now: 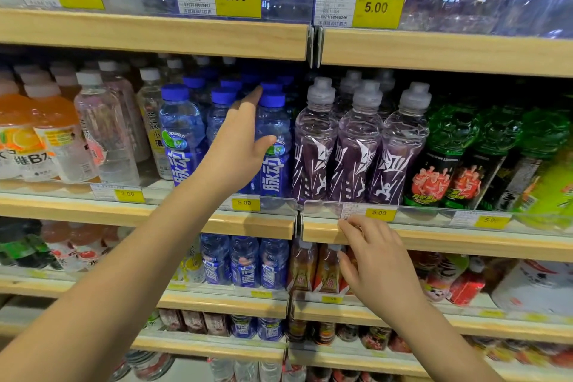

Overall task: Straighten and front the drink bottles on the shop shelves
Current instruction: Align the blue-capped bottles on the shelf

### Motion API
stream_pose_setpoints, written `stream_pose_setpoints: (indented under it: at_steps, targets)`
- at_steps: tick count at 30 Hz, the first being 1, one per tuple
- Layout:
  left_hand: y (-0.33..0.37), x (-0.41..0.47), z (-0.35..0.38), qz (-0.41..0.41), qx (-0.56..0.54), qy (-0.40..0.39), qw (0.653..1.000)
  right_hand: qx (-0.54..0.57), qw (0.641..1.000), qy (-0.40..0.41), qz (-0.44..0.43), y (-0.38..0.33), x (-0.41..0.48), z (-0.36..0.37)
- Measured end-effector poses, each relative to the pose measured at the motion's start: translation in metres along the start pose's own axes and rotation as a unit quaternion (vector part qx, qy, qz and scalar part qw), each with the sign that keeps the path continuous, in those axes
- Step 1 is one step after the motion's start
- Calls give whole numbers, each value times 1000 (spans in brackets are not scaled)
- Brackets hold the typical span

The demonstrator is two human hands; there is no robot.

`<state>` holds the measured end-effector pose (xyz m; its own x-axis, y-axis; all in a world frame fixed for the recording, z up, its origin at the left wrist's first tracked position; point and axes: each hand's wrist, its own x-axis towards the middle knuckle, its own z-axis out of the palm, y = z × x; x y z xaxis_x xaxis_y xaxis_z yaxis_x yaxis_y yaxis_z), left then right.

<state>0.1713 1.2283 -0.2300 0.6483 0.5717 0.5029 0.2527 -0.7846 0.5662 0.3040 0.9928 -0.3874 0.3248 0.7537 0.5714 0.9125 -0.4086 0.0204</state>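
Blue-capped blue drink bottles stand in rows on the middle shelf (186,220). My left hand (240,141) reaches in among them and wraps around the front right blue bottle (274,146), thumb across its label, fingers behind it. Another blue bottle (179,133) stands at the front left of that row. My right hand (372,257) hovers lower right, fingers apart, fingertips touching the clear price rail (434,214) under the purple bottles (356,152). It holds nothing.
Orange and clear bottles (93,127) fill the shelf's left; green-black bottles (449,158) stand at the right. An upper shelf (155,34) carries more bottles and yellow price tags. Lower shelves (217,301) hold small blue, brown and red drinks.
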Motion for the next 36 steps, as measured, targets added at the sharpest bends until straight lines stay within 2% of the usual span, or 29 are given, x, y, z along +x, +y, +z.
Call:
stream_pose_setpoints:
  at_steps: [7,11,17,22,25,31,36]
  targets:
    - [1,-19,8,62,49,48,996,20,1000,-4,18,1,6,-1]
    - [-5,-37,16,88,74,29,993,36,999,-2,25,2,7,-2]
    - [-10,-59,24,69,87,-13,994,64,997,-7,36,5,8,0]
    - [-8,-83,32,59,72,-21,995,181,980,-1,87,10,6,-2]
    - [-4,-99,42,53,67,-18,996,208,975,-24,71,14,3,-8]
    - [14,-135,83,52,67,-56,995,221,973,-37,58,26,-16,-24]
    - [26,-151,109,45,68,-56,995,231,970,-34,61,53,-38,-32]
